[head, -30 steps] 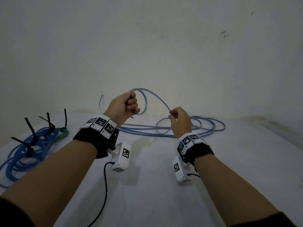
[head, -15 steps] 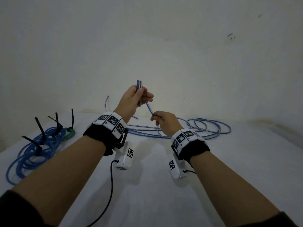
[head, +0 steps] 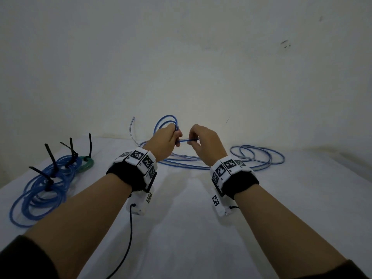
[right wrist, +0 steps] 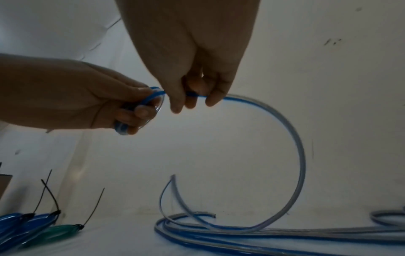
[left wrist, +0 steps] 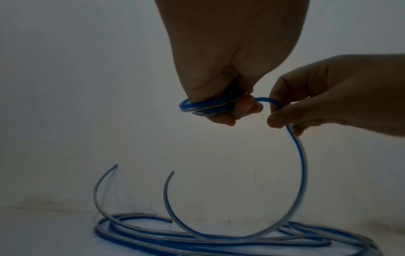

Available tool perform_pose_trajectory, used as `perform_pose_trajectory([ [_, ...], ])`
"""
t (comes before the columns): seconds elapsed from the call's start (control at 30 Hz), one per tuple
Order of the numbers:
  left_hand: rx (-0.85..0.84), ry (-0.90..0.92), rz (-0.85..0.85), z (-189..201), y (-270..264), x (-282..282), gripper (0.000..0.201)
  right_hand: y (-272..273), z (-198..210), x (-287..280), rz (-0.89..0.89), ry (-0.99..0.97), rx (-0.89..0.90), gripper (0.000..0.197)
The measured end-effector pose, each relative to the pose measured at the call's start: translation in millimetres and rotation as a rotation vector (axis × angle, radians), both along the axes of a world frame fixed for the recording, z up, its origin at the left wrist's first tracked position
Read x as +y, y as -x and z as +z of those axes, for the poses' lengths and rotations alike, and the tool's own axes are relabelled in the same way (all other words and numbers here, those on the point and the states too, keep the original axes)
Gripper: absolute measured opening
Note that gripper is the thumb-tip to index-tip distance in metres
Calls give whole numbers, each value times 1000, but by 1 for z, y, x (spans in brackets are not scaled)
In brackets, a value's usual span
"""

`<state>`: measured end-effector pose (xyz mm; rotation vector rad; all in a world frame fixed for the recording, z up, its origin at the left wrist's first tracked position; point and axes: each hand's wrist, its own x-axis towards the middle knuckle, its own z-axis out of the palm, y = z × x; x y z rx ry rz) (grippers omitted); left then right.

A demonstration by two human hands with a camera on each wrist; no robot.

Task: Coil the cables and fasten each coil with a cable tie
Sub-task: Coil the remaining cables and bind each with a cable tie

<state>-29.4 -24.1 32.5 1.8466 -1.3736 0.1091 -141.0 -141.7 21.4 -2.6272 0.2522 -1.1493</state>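
Note:
A long blue cable (head: 259, 160) lies in loose loops on the white table (head: 191, 228) near the wall. My left hand (head: 167, 137) grips a small coil (head: 166, 121) of that cable, with the loops passing through its curled fingers (left wrist: 221, 110). Just to its right, my right hand (head: 203, 141) pinches the same cable (right wrist: 241, 99) between thumb and fingers. From that pinch the cable (left wrist: 300, 164) arcs down to the slack on the table. Both hands are held above the table, close together.
At the left lie finished blue coils (head: 40, 190) and a small green coil (head: 85, 164), each bound with a black cable tie (head: 51, 158) whose tail sticks up. A loose cable end (head: 131, 127) rises by the wall. A black wire (head: 128, 238) hangs from the left wrist camera.
The right hand has come up level with the left and brought another length of cable to it. The left hand has lowered and now holds a wider coil.

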Motion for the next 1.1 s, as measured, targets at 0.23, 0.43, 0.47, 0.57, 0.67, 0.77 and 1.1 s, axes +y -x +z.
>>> perform_pose_trajectory([
  [0.23,157,-44,-31,2,-6,1,29,5,-5,-9,-160,114,-234,10],
  [0.43,272,-52,-128,1,-1,5,40,4,2,-11,-15,20,-221,15],
  [0.47,293,-59,-135,1,0,7,42,5,3,-12,-1,-23,-209,11],
  [0.57,271,-101,-127,3,2,11,45,7,3,-12,33,-71,-180,10],
  [0.67,113,-163,-77,5,0,14,38,8,4,-12,65,-50,-160,16],
  [0.77,102,-136,-67,3,-4,16,40,6,3,-13,80,-18,-116,23],
  [1.1,522,137,-176,12,2,16,42,6,-2,-14,-12,-61,-16,23],
])
